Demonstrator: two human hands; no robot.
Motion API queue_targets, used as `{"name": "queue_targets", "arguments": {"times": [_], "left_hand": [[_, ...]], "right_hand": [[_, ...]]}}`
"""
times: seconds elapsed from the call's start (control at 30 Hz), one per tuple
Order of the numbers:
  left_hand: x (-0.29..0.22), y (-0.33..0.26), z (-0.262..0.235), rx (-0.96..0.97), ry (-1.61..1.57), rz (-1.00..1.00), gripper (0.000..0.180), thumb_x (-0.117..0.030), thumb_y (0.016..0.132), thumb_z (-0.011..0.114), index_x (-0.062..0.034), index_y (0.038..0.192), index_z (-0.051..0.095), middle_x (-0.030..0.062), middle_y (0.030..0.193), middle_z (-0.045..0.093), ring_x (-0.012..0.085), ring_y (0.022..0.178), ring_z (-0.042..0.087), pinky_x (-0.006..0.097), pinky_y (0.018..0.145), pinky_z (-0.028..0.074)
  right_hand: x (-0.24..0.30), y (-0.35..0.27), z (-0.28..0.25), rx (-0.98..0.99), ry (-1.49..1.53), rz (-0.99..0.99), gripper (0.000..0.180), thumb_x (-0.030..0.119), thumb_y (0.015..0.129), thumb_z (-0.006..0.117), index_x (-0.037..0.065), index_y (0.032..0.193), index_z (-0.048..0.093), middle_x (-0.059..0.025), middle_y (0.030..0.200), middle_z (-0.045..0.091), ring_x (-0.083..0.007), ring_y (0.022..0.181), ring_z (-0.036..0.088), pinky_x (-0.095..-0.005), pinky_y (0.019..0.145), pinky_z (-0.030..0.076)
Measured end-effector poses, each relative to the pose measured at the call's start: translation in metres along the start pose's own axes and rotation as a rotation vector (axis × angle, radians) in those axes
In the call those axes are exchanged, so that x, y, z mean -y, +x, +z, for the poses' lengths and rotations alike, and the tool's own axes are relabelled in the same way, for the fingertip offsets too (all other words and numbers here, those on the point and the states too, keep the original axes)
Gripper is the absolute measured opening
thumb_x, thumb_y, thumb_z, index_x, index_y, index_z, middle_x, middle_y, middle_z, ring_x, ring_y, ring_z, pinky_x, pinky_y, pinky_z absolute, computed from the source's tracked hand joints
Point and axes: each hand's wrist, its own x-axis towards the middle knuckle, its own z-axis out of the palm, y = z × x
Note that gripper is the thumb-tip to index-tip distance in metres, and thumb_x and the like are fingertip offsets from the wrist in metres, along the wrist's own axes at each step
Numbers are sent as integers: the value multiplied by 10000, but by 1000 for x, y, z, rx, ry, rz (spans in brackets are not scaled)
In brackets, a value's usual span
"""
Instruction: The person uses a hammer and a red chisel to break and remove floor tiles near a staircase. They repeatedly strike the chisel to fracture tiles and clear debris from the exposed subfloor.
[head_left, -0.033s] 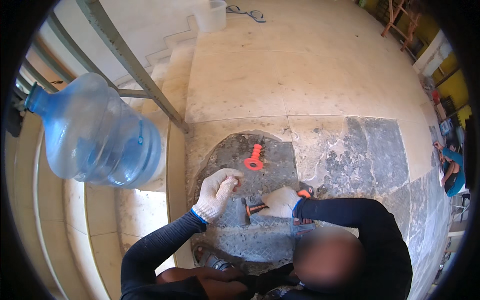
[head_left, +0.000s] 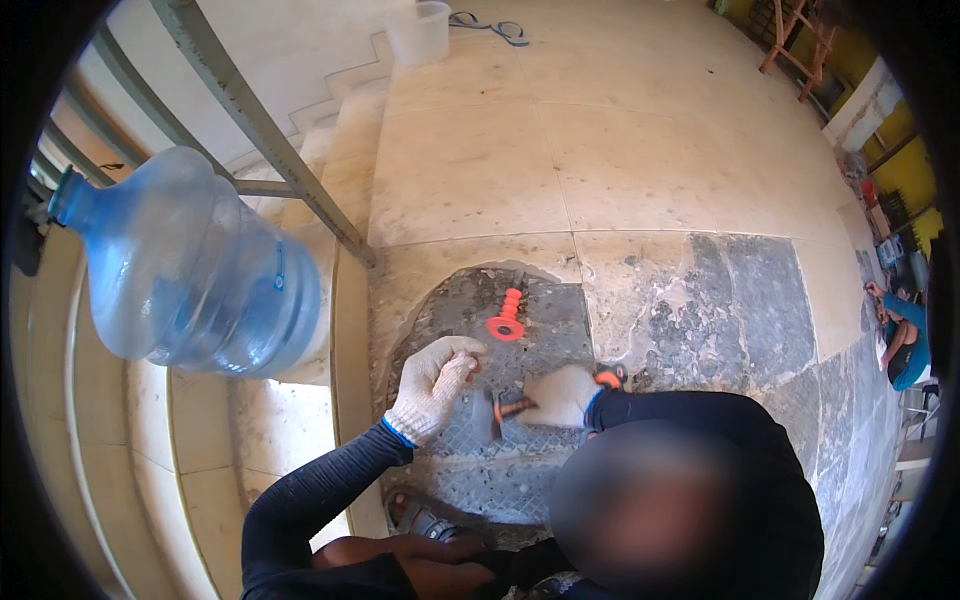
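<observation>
My right hand [head_left: 560, 396], in a white knit glove, is wrapped round a hammer with a black-and-orange handle [head_left: 514, 405]. The hammer's metal head [head_left: 491, 416] is blurred and points toward my other hand. My left hand [head_left: 432, 388], gloved too, is closed in a pinch just left of the hammer head. A bare fingertip shows; whatever those fingers hold, if anything, I cannot make out. Beyond both hands, an orange ribbed grip with a round hand guard [head_left: 506, 325], like a chisel's, lies on the bare grey patch of floor [head_left: 450, 310].
At the left, a large blue water bottle [head_left: 200, 270] lies tilted by a metal railing [head_left: 260, 130] above the steps [head_left: 200, 430]. A white bucket [head_left: 420, 35] and blue straps [head_left: 490, 27] are at the far end. Another person [head_left: 906, 335] crouches at the far right.
The hammer head has shifted slightly and is now smeared by motion. My left hand and the orange grip keep their places.
</observation>
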Motion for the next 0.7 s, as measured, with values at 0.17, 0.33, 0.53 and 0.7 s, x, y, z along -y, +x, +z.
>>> {"name": "queue_targets", "arguments": {"times": [0.17, 0.33, 0.53, 0.7], "left_hand": [[2, 10, -3, -16, -13, 141, 264, -146, 1128, 602, 16, 1292, 731, 46, 1051, 743, 122, 973, 674, 300, 914, 563], [7, 6, -6, -17, -53, 108, 273, -152, 1122, 607, 19, 1299, 724, 52, 1050, 745, 129, 984, 678, 305, 932, 563], [19, 12, 6, 19, -61, 130, 267, -127, 1109, 582, 26, 1283, 716, 60, 1042, 742, 140, 982, 680, 312, 923, 561], [19, 6, 11, -4, -47, 50, 259, -124, 1104, 578, 24, 1257, 727, 64, 1032, 741, 143, 964, 678, 317, 912, 556]], "right_hand": [[-14, 15, -26, -147, 84, 335, 637, 654, 992, 639, 58, 1061, 854, -241, 994, 818, -441, 980, 808, -564, 870, 619], [4, -17, -48, -12, -80, -8, 598, 625, 990, 659, 51, 1071, 805, -220, 890, 796, -446, 895, 796, -539, 814, 623], [-3, -15, -51, 64, -123, -277, 591, 607, 960, 671, 39, 1005, 827, -222, 890, 793, -433, 884, 802, -542, 762, 618], [-42, 17, -50, -141, -40, 161, 611, 604, 987, 658, 21, 1082, 814, -232, 981, 808, -431, 941, 800, -553, 835, 620]]}}
